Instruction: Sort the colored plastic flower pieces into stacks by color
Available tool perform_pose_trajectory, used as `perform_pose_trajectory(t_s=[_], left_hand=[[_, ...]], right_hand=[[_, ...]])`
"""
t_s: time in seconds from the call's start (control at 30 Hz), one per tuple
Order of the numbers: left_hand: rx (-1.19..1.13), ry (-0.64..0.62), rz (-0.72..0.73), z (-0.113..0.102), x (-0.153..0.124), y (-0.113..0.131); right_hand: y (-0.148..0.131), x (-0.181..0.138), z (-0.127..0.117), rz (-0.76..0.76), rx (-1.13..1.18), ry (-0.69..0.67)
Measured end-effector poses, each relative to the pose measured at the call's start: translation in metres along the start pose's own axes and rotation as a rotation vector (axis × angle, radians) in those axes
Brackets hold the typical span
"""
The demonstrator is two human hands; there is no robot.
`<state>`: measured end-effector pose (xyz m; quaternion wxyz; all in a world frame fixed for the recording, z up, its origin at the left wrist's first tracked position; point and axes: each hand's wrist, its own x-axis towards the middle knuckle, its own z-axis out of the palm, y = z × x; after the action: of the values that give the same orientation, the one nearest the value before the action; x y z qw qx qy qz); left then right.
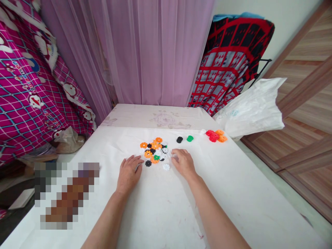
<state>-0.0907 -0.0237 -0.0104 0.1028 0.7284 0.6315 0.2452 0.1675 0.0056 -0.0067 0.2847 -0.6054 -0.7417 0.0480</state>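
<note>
A loose pile of notched plastic discs in orange, black, white and green lies mid-table, with an orange disc (148, 154) near its left side. My left hand (129, 174) rests on the cloth at the pile's lower left, fingers apart and empty, its thumb and fingertips close to a black disc (148, 163). On the right side, my right hand (183, 163) is curved toward the pile, thumb and fingers apart. White pieces lie by its fingertips; whether it touches one is unclear. A white disc (166, 167) sits at the pile's near edge.
Behind my right hand are a small black group (179, 139) and a green group (190, 138) of discs. Red discs (212, 136) and orange discs (221, 138) are gathered by the right edge, beside a white plastic bag (252, 109). A blurred patch covers the table's left side.
</note>
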Motion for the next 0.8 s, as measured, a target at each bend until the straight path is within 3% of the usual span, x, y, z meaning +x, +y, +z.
perform_pose_trajectory(t_s=[0.27, 0.5, 0.67, 0.8], left_hand=[[0.007, -0.004, -0.004, 0.001, 0.000, 0.000], [0.009, -0.018, -0.004, -0.001, 0.002, 0.001], [0.010, -0.015, 0.004, 0.000, 0.002, 0.000], [0.004, -0.016, 0.011, 0.000, 0.002, 0.000]], right_hand=[[-0.003, 0.013, 0.014, 0.054, -0.064, -0.084], [-0.004, 0.004, -0.005, 0.137, -0.027, -0.048], [-0.020, -0.006, -0.021, 0.052, 0.165, -0.226], [-0.032, -0.009, -0.023, -0.009, 0.160, -0.299]])
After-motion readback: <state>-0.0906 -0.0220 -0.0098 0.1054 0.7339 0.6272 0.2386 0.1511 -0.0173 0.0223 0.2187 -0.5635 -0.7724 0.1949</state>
